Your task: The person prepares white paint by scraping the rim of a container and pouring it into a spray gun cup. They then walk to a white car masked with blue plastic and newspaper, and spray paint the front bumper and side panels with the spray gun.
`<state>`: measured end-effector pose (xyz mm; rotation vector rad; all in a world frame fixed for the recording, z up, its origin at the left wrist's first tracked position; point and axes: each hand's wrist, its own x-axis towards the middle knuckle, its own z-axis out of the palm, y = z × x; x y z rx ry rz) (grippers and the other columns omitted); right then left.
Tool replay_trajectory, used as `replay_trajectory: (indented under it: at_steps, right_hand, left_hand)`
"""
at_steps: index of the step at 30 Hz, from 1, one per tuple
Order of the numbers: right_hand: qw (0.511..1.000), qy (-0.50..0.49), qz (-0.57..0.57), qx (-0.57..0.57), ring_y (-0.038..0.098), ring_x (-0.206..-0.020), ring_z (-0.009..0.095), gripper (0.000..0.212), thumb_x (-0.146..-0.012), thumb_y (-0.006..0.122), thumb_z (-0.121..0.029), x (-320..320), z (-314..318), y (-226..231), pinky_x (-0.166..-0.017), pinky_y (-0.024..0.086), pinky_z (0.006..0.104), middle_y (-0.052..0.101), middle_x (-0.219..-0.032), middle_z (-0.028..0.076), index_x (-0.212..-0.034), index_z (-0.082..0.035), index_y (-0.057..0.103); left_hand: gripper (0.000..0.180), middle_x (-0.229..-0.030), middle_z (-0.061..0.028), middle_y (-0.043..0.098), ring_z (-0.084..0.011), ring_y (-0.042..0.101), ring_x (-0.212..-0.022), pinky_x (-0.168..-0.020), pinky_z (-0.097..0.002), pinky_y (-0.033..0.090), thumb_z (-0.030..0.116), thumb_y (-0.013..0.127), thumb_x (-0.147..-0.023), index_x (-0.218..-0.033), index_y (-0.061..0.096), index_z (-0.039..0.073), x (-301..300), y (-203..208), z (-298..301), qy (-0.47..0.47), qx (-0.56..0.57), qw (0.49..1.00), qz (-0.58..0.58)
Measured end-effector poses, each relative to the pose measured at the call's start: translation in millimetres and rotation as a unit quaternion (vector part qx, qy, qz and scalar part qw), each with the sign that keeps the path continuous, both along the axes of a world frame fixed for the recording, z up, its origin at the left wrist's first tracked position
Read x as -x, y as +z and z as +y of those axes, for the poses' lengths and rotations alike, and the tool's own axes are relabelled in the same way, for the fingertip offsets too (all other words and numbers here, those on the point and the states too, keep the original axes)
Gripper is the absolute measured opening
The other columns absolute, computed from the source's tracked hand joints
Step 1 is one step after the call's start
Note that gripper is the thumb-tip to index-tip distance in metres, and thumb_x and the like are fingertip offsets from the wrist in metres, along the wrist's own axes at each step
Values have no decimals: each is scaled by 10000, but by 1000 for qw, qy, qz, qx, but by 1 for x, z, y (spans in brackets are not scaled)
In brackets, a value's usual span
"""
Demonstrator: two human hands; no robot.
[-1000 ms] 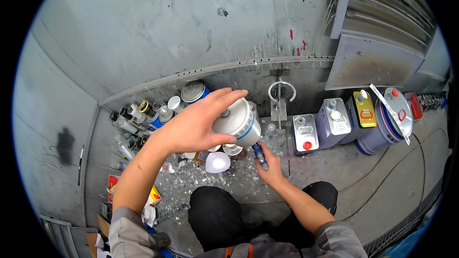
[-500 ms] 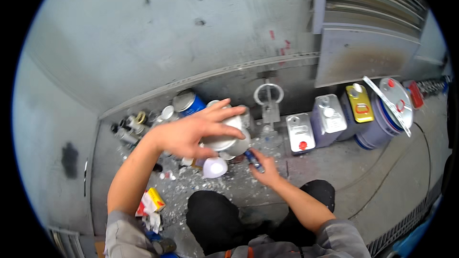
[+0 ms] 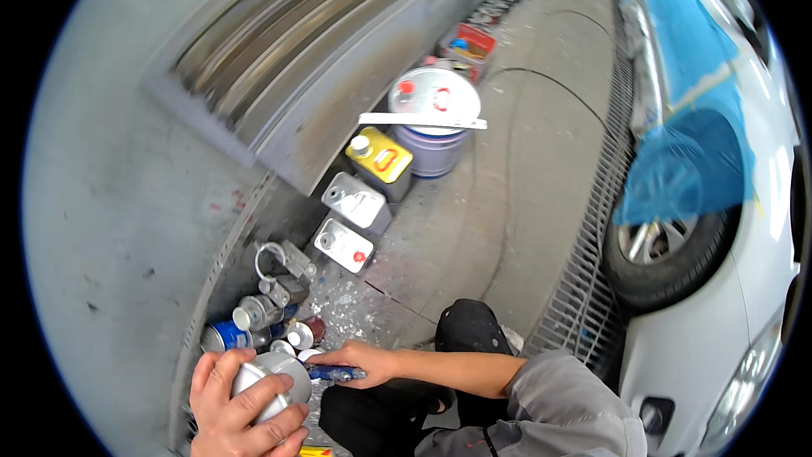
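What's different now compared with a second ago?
The view has swung to the right, so a car under blue masking film now shows. The left hand has come down low and still grips the grey cup. The right hand still holds the blue tool. The cans along the wall stay put.

- Right arm: grey sleeve (image 3: pixel 562 393) pushed up above the elbow, forearm bare.
- Both hands bare, no gloves: left hand (image 3: pixel 241 410), right hand (image 3: pixel 364 361).
- Black trousers (image 3: pixel 469 330) over the knee.
- Grey top with a thin dark seam.
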<state>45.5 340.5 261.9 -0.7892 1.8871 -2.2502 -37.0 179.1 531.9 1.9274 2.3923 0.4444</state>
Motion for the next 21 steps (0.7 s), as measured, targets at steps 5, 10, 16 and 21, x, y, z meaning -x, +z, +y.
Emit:
replay_trajectory:
  at_steps: [5, 10, 16, 21]
  right_hand:
    - [994, -106, 6, 27, 681, -1037, 394, 705, -782, 674, -80, -35, 26, 107, -907, 524, 410, 675, -1187, 246, -1453, 23, 484]
    - [980, -194, -9, -36, 664, -1019, 430, 786, -747, 691, -77, -99, 63, 234, -892, 521, 430, 661, -1211, 248, -1491, -1, 448]
    - [911, -366, -59, -182, 629, -1104, 423, 791, -745, 737, -98, -166, 69, 375, -903, 532, 450, 570, -1361, 177, -1487, -88, 461]
    - [828, -504, -103, -224, 634, -1097, 410, 675, -761, 735, -92, -226, 106, 427, -877, 547, 455, 569, -1319, 168, -1403, -93, 525]
  left_hand:
    - [322, -1126, -60, 683, -422, 611, -1093, -896, -601, 432, 384, 797, -666, -940, 741, 226, 0, 108, 50, -111, 14, 994, -19]
    - [327, -1149, -63, 682, -410, 611, -1116, -941, -615, 417, 376, 796, -686, -971, 739, 227, -30, 224, 99, -231, 3, 973, -8]
    - [334, -1176, -66, 681, -395, 612, -1143, -995, -632, 399, 366, 795, -710, -1009, 737, 229, -67, 343, 128, -345, -31, 938, 15]
    - [340, -1199, -68, 681, -383, 612, -1165, -1040, -646, 385, 359, 794, -730, -1040, 735, 230, -81, 391, 179, -434, -83, 897, 3]
